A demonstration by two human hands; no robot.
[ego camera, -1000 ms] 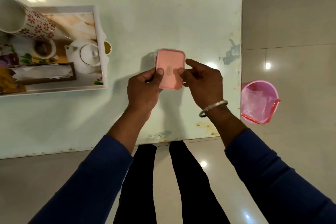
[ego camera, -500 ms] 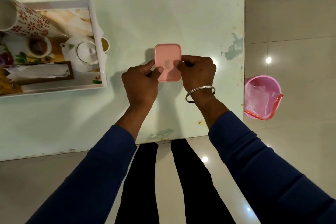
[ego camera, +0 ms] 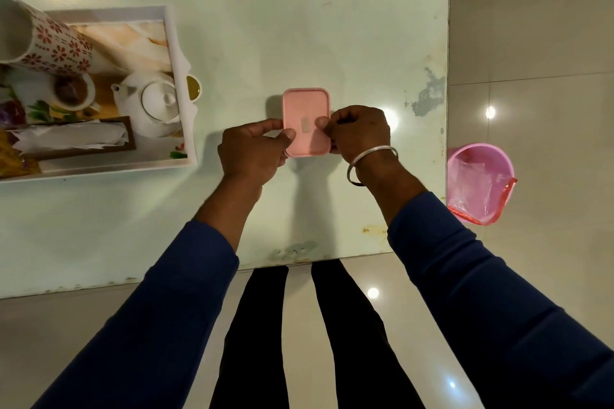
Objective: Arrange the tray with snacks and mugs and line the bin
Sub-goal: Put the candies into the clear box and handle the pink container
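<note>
Pink box (ego camera: 306,121) on table (ego camera: 299,26), pinched btwn ur L hand (ego camera: 254,153) & R hand (ego camera: 360,131) | thumbs on lid | prob light, stiff, slick plastic | hold long sides, tray (ego camera: 179,43) far left of grip

A pale green glass-topped table (ego camera: 299,26), its edges flecked with rust-brown, carries a salmon-pink rectangular plastic box (ego camera: 306,116) and a white-rimmed tray (ego camera: 181,83). On the tray: a white ceramic mug with red flower print (ego camera: 56,46) and a plain white teapot (ego camera: 149,103) (gold-trimmed lid). Dark blue sleeves (ego camera: 498,292); a pink round bin (ego camera: 480,183), lined in pink-red plastic.
</note>
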